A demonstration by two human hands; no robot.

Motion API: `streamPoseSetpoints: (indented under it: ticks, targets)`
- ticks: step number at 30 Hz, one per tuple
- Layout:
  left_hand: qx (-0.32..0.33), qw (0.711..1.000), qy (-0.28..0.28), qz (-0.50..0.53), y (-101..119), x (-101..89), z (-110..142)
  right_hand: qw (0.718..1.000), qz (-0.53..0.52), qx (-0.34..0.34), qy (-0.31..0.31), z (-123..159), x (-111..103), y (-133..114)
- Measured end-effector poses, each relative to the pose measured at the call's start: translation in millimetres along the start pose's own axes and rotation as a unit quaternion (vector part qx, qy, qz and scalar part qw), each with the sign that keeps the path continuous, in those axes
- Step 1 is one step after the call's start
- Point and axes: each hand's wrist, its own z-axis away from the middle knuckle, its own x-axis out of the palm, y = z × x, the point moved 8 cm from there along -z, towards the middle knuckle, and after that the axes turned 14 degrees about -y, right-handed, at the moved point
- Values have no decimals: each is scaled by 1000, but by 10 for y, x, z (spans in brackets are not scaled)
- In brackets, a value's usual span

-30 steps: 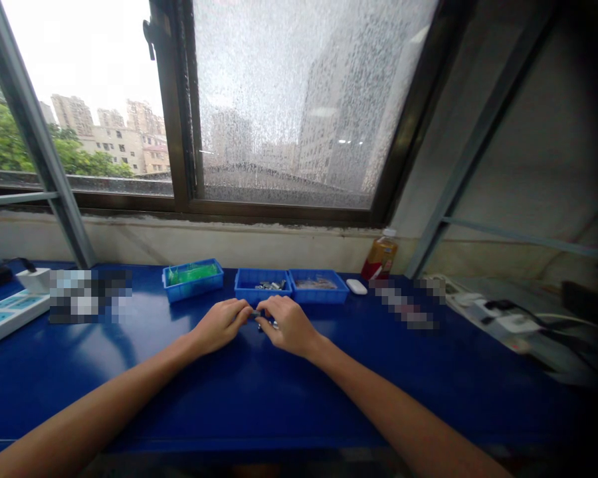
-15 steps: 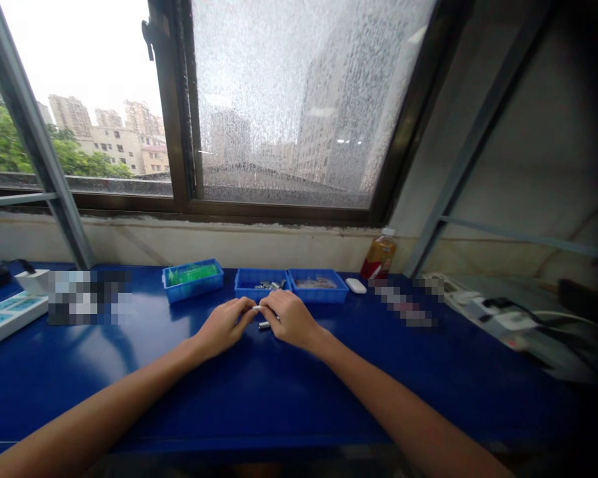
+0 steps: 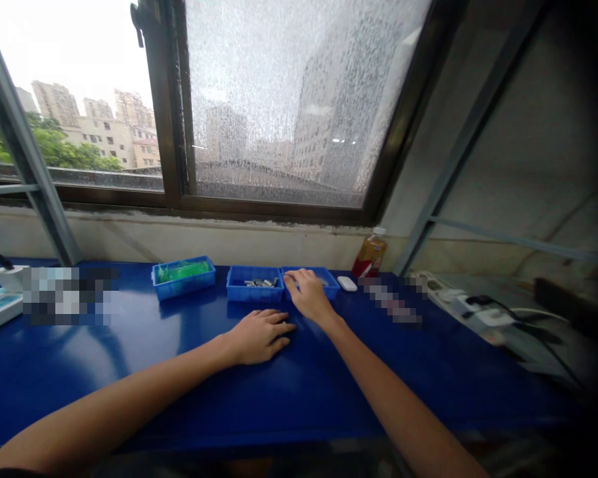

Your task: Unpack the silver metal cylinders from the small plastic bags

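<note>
My left hand (image 3: 262,336) rests palm down on the blue table, fingers spread. A tiny pale spot shows between its fingers, too small to name. My right hand (image 3: 309,297) reaches over the front left corner of the right blue bin (image 3: 331,287), its thumb and fingers apart, and no held object shows. That bin's contents are mostly covered by the hand. Just to its left is the middle blue bin (image 3: 235,289), with small metal parts (image 3: 262,283) inside.
A third blue bin (image 3: 179,290) with green packets (image 3: 183,271) sits farther left. A white case (image 3: 347,284) and a drink bottle (image 3: 370,255) are at the back right. Power strips (image 3: 0,307) and cables lie at both sides. Metal posts flank the window.
My hands have parted from the small white piece they held together. The left has flattened onto the table; the right has moved to the right bin. A metal cylinder on the table is out of sight.
</note>
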Motion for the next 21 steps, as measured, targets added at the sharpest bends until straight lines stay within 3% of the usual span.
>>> streamPoseSetpoints:
  ticks: [3, 6, 9, 13, 16, 21]
  targets:
    - [16, 1000, 14, 15, -81, -31, 199, 1000, -21, 22, 4, 9, -5, 173]
    - [0, 998, 52, 32, -196, -123, 368, 999, -29, 5, 14, -9, 37, 165]
    - [-52, 994, 86, 34, -294, -198, 412, 998, -33, -39, 23, 3, 71, -27]
    - [-67, 983, 155, 78, -340, -299, 412, 994, -41, -96, 25, 77, 51, -355]
    - [-73, 962, 221, 142, -427, -388, 461, 987, -31, -154, -16, 138, 93, -595]
    - [-101, 934, 257, 228, -598, -409, 510, 976, -22, -206, -67, 218, 200, -814]
